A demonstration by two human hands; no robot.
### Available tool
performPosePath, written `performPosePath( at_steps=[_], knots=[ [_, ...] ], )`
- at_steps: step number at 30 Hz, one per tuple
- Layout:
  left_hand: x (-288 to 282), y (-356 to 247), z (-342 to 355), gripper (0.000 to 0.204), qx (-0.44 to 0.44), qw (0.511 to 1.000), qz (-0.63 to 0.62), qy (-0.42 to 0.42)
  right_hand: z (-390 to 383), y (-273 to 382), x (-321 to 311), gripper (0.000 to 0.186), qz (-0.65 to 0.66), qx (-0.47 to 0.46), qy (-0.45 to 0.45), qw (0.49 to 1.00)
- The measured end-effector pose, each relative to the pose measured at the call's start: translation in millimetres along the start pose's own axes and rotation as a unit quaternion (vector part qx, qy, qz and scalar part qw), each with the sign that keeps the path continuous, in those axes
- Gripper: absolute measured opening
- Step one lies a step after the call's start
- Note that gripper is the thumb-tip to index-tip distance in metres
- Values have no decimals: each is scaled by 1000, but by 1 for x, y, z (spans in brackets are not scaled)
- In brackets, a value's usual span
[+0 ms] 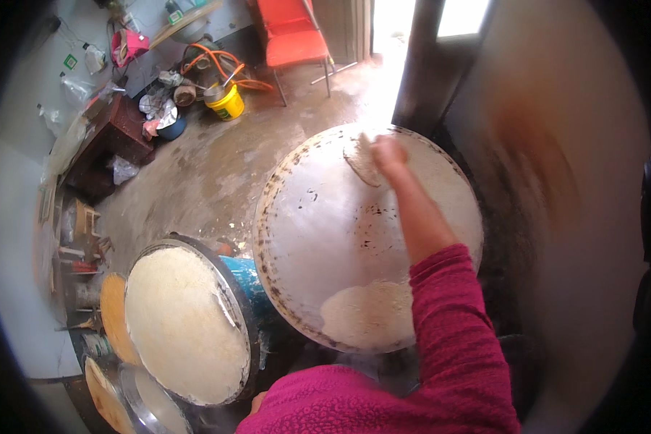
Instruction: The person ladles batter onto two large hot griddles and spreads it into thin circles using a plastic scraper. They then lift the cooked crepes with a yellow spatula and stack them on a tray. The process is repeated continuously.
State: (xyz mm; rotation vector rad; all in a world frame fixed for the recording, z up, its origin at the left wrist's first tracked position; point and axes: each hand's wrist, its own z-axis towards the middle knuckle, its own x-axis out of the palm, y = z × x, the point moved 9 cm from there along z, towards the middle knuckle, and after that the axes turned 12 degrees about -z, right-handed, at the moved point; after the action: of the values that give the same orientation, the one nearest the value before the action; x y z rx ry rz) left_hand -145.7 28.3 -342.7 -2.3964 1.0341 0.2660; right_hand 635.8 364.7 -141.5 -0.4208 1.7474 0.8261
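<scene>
My right arm in a magenta sleeve reaches over a large round metal griddle [304,239]. My right hand [389,155] is closed on a pale, flat spreading tool [362,160] at the griddle's far side. A thin, pale layer of batter [362,315] lies on the near part of the griddle, and dark scorched flecks dot its middle and rim. Only a sliver of my left hand [258,401] shows at the bottom edge, mostly hidden by my body. Left of the griddle is a second round plate covered with a cream-coloured sheet [181,325].
Wooden discs [112,311] and a steel basin [143,409] sit at the lower left. Stools [83,224], a brown cabinet [119,130], buckets [226,105], an orange hose [246,81] and a red chair [296,43] line the room. A doorway [390,65] and a wall [557,217] bound the right side.
</scene>
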Motion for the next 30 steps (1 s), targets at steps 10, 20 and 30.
performPosePath(
  at_steps=[10, 20, 30],
  knots=[
    [3, 21, -4, 37, -15, 999, -18, -23, 16, -44, -46, 26, -142, 78, -104, 981],
    [6, -21, -6, 36, 45, 998, -47, -13, -57, 116, 36, 22, -135, -213, 35, 967],
    [-94, 42, -76, 21, -1, 938, -247, -241, 20, 58, 0, 28, -214, -55, -33, 975]
  ],
)
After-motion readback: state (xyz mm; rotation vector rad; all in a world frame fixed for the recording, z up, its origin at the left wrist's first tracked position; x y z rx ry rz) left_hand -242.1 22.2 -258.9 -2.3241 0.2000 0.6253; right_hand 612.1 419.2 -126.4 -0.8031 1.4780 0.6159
